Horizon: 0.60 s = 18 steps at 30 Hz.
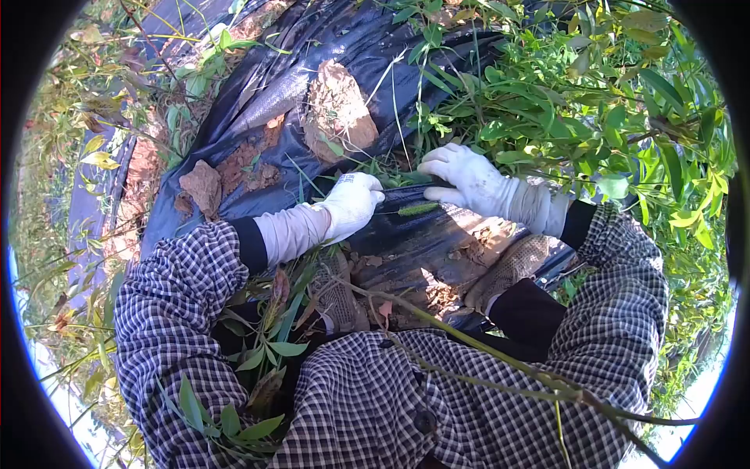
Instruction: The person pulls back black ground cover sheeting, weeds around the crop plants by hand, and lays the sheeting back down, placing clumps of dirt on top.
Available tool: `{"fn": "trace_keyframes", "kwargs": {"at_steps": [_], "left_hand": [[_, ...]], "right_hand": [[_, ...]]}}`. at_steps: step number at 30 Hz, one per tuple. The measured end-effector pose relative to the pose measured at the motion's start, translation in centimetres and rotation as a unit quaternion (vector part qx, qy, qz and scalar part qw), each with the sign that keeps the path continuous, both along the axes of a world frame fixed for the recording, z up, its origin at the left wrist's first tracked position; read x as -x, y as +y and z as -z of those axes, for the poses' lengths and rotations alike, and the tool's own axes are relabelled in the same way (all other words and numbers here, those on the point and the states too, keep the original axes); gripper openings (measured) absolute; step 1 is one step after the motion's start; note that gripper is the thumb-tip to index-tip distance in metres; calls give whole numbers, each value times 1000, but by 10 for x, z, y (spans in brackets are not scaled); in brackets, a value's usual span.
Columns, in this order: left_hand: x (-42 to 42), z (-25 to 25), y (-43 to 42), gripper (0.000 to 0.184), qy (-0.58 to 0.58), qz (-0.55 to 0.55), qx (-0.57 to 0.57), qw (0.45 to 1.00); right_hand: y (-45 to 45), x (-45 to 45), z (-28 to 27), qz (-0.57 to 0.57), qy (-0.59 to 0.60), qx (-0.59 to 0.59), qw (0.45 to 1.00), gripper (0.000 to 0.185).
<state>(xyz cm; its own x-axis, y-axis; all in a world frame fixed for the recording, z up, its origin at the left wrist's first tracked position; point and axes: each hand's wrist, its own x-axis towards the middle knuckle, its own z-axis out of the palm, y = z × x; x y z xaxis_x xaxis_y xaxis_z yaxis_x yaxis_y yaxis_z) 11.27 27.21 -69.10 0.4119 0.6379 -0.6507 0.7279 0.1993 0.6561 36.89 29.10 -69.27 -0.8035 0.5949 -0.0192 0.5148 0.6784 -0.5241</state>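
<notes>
White gloves cover both my hands. My left hand (353, 205) is closed, its fingertips pinching the edge of the black plastic sheet (266, 102). To its right, my right hand (466, 181) reaches in from the other side, with thumb and fingers a little apart at the same sheet; whether it grips the plastic is unclear. A taut fold of the plastic runs between the two hands. Just below this fold lies a small green grass head (418, 209). Green blades stand around the fingers.
A large clod (337, 111) rests on the sheet above my hands, and a smaller clod (201, 187) lies to the left. Leafy plants (562, 109) crowd the right side. A bare stem (469, 340) crosses in front of my body. My shoes (512, 270) are below the hands.
</notes>
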Motion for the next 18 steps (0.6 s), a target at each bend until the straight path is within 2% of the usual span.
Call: {"fn": "trace_keyframes", "kwargs": {"at_steps": [1,3,4,5,6,7,9,11,13,14,15,17,18], "left_hand": [[1,1,1,23,4,2,4,1000],[3,3,3,25,7,27,-18,999],[5,8,2,26,10,47,-49,998],[5,4,2,27,13,67,-81,994],[7,1,5,28,34,110,-70,991],[9,-9,11,30,-3,139,-51,989],[15,-41,23,36,3,330,-23,944],[16,-71,17,41,65,498,68,862],[25,-86,1,35,184,667,-24,721],[39,-90,2,28,190,733,-102,646],[48,-94,14,24,220,767,-138,587],[85,-86,31,23,163,698,-199,668],[98,-70,38,23,96,674,-180,710]], "right_hand": [[-4,6,-14,-69,-22,-46,996,38],[-17,19,5,-19,-61,42,997,33],[-10,25,22,38,-43,107,993,31],[0,31,35,70,-44,105,991,29],[3,32,43,98,-71,139,983,29],[4,34,49,125,-95,177,971,29],[16,38,38,159,-123,271,941,29],[19,37,42,148,-128,255,947,26],[4,38,47,136,-63,299,942,23],[-3,46,35,128,-56,242,960,21],[-7,48,20,134,-98,199,966,19],[-15,41,27,73,-45,116,990,19],[-18,36,30,65,-30,111,991,19]]}}
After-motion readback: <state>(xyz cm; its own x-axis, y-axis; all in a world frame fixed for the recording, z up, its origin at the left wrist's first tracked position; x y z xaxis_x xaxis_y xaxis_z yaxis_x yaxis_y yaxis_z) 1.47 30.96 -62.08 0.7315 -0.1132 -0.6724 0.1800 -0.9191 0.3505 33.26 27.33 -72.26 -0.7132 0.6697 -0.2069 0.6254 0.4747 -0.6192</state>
